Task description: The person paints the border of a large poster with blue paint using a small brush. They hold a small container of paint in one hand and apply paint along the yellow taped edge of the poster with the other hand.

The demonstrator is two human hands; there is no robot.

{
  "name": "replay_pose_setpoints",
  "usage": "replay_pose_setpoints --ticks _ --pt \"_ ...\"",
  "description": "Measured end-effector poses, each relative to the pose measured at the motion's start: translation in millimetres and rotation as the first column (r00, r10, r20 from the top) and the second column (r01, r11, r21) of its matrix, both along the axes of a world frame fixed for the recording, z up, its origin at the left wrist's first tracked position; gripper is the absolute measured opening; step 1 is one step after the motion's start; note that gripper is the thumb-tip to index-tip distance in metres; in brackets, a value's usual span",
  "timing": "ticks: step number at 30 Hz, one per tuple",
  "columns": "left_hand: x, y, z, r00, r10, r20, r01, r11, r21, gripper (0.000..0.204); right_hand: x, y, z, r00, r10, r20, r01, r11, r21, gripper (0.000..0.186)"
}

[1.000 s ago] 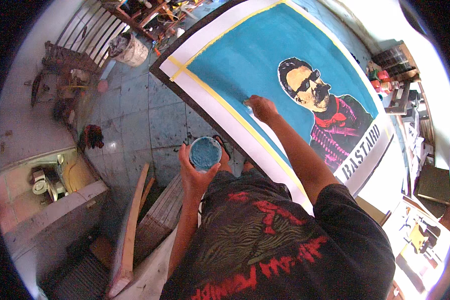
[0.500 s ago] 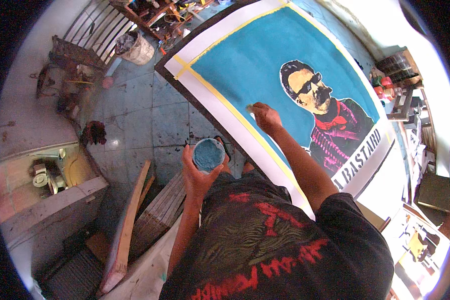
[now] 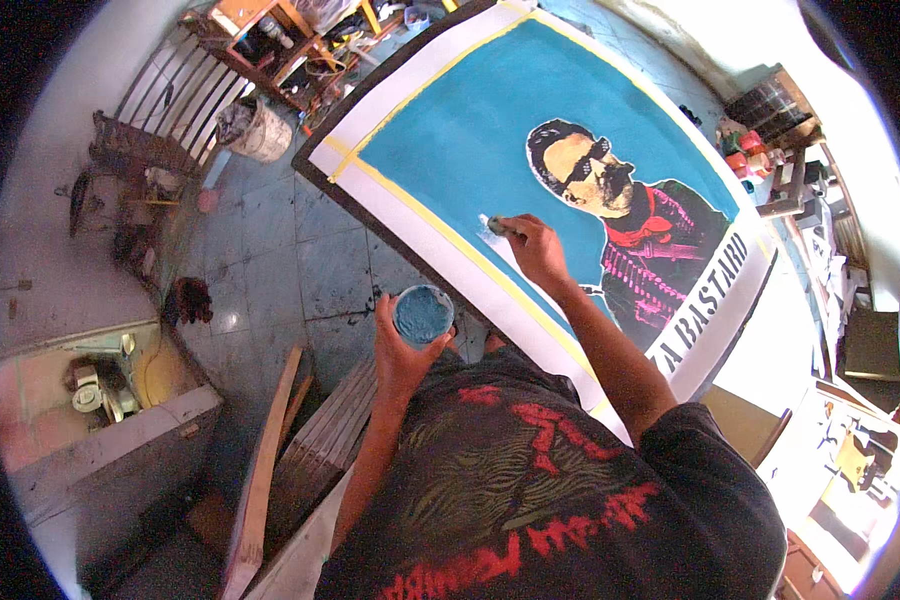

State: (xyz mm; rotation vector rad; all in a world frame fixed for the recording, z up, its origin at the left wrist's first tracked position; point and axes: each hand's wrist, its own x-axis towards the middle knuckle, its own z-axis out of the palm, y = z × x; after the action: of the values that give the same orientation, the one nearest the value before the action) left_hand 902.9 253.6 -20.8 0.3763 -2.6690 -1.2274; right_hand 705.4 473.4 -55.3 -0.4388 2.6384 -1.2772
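A large painted sheet (image 3: 440, 130) with a blue ground, a portrait in sunglasses (image 3: 580, 170), yellow tape along its edges and lettering at the bottom rests on a dark board, tilted across the view. My right hand (image 3: 535, 250) grips a small paint applicator (image 3: 498, 226), perhaps a brush or sponge, at the blue area left of the portrait, beside an uneven whitish patch. My left hand (image 3: 400, 358) holds a round tub of blue paint (image 3: 422, 312) below the sheet's left edge, over the tiled floor.
A bucket (image 3: 260, 140) and a cluttered wooden shelf (image 3: 240, 25) stand at upper left. A basin (image 3: 170, 420) is at lower left, with wooden planks (image 3: 325, 430) beside it. Red containers (image 3: 745, 155) and stacked boards line the right, near another stencilled sheet (image 3: 850, 460).
My right hand has moved slightly down along the blue area, and the applicator now shows beside the whitish patch. My left hand with the tub sits slightly right. The view has shifted a little.
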Motion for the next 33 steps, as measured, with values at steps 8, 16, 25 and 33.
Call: replay_pose_setpoints --ticks 8,16,25,33 --pt "-26 20 8 0.990 -0.131 -0.061 0.129 0.991 -0.027 0.112 62 15 80 0.919 -0.061 0.389 0.231 0.883 -0.409 0.024" --pt "-69 25 31 0.940 -0.273 -0.206 0.261 0.962 -0.086 0.107 77 -4 124 0.998 0.050 -0.024 -0.054 0.969 -0.240 0.020" --pt "-74 28 41 0.941 -0.292 -0.171 0.286 0.956 -0.058 0.104 78 -25 130 0.985 0.014 -0.174 -0.016 1.000 -0.007 0.020" --pt "-71 27 46 0.933 -0.300 -0.199 0.286 0.953 -0.098 0.105 82 -39 120 0.984 -0.064 -0.166 0.056 0.997 -0.051 0.021"
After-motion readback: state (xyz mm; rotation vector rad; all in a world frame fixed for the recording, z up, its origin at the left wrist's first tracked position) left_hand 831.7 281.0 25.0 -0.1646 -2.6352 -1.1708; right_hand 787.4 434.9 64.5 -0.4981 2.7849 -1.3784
